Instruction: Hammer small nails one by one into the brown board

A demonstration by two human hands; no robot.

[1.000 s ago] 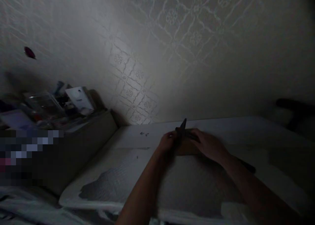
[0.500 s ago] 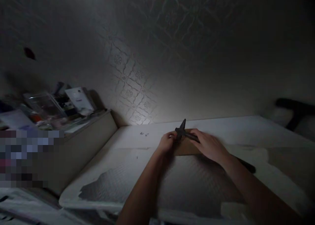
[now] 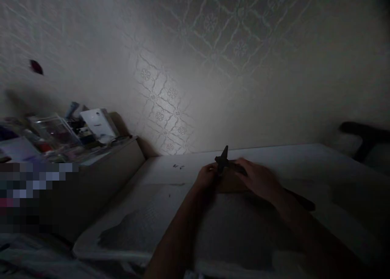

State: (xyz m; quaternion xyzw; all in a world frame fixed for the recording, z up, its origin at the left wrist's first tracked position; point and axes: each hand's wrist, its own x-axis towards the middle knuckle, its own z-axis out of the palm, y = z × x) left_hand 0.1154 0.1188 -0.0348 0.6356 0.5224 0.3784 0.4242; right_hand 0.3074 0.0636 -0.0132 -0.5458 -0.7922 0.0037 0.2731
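A dark hammer (image 3: 222,160) is in my right hand (image 3: 260,180), whose fingers wrap its handle close to the head; the handle's far end sticks out beyond my right wrist. One pointed end of the hammer head aims up and away. Beneath it lies a flat brown piece that looks like a wooden board (image 3: 232,185), resting on the white table. My left hand (image 3: 206,176) is closed at the board's left edge, right beside the hammer head. Its fingertips are dark and partly hidden, so what they pinch cannot be made out.
Several tiny dark pieces (image 3: 178,166) lie on the white table (image 3: 161,171) near the wall. To the left, a cabinet (image 3: 112,173) carries a white box (image 3: 96,123) and a clear plastic case (image 3: 55,130). A black armrest-like object (image 3: 364,132) stands at the right.
The hammer head has shifted slightly left and its pointed end stands a little higher. Both hands stay almost in place. Light on the wall is brighter, while the hands and table look darker.
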